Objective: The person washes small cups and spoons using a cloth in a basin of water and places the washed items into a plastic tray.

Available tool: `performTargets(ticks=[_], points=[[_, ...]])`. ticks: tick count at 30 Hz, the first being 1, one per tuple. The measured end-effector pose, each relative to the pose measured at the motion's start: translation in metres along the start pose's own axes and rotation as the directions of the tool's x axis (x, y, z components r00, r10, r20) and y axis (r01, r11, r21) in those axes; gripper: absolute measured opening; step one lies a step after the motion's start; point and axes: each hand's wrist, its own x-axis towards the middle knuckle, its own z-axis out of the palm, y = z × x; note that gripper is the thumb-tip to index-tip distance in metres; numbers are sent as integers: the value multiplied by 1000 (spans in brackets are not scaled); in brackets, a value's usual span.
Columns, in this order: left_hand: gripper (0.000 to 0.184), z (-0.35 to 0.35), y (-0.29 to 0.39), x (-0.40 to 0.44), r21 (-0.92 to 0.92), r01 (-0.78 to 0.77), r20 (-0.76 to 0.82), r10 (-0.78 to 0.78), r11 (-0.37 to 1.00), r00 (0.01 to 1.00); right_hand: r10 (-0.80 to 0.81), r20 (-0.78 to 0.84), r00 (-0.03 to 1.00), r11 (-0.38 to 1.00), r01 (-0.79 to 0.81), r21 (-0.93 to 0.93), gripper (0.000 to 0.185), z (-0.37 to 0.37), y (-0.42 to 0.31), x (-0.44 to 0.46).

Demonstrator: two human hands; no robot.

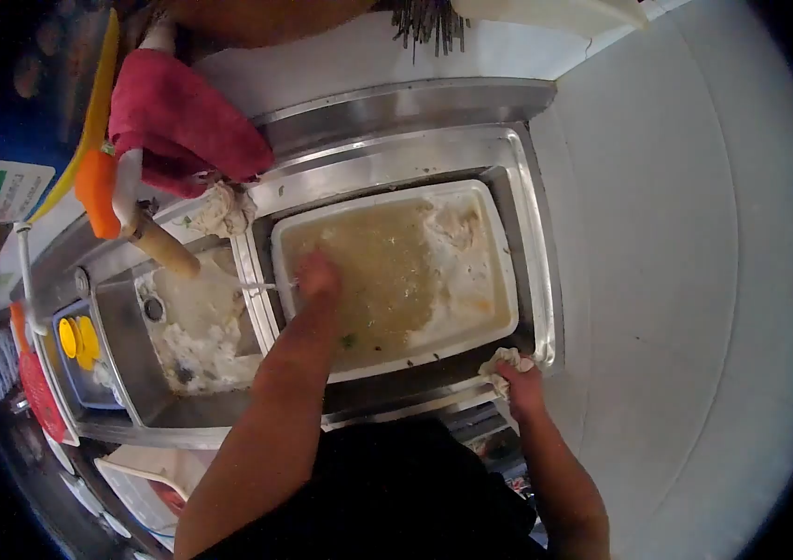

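Note:
My left hand (319,277) reaches down into a white rectangular basin (511,280) of cloudy, brownish water with patches of foam. Its fingers are at or under the water and mostly hidden, so their grip does not show. A thin pale streak (268,287) meets this hand from the left; whether it is a handle or running water, I cannot tell. At the basin's lower right, my right hand (524,385) is closed around a crumpled off-white cloth (506,367) by the metal sink's front edge.
Left of the basin, a second sink compartment (219,345) contains foam. A tap with a tan tube (165,247) points toward it. A red cloth (177,121) hangs behind, near a crumpled rag (222,210). Yellow items (79,341) sit far left; a pale wall (658,280) bounds the right.

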Motion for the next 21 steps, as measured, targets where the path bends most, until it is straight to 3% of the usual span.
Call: performTargets(ticks=[2,4,5,7,9,11,13,15,16,17,19,20,21], points=[[28,7,-5,3,98,-82,-13,84,992,996,0,32,999,999,-1,54,22,5,-9,-5],[29,-8,-4,3,182,-144,375,67,973,925,-3,50,999,999,1,39,22,8,-11,-8],[29,-25,1,-3,178,-139,369,65,974,927,-9,71,997,1000,7,25,22,11,-15,-7],[28,-131,25,-40,220,-469,593,265,855,761,-18,85,996,998,14,56,22,21,-22,-12],[29,-88,19,-52,165,-413,533,271,896,802,-28,105,994,996,19,83,23,23,-17,-11],[30,-32,2,-58,109,-327,421,255,939,870,-35,64,997,999,38,-38,22,21,0,1],[32,-15,-7,-74,80,-323,330,281,943,901,-37,84,996,999,39,-27,23,34,-7,-2],[35,-14,-10,-92,80,-340,341,295,937,893,-34,102,994,999,35,-15,23,47,-14,-8],[39,-53,-6,-103,-98,-267,570,274,959,775,-44,124,991,999,45,-10,23,52,-18,-11],[39,-79,-5,-111,-99,-260,567,270,960,779,-55,146,988,998,56,-5,24,56,-20,-15],[41,-112,-6,-119,-222,-245,485,325,944,812,-47,179,983,999,46,6,23,61,-16,-12],[41,-83,-18,-113,-223,-236,477,317,946,820,-32,207,978,999,29,20,23,63,-16,-11],[40,-32,-36,-101,-238,-399,250,452,886,856,-38,219,975,999,35,18,23,68,-19,-12]])
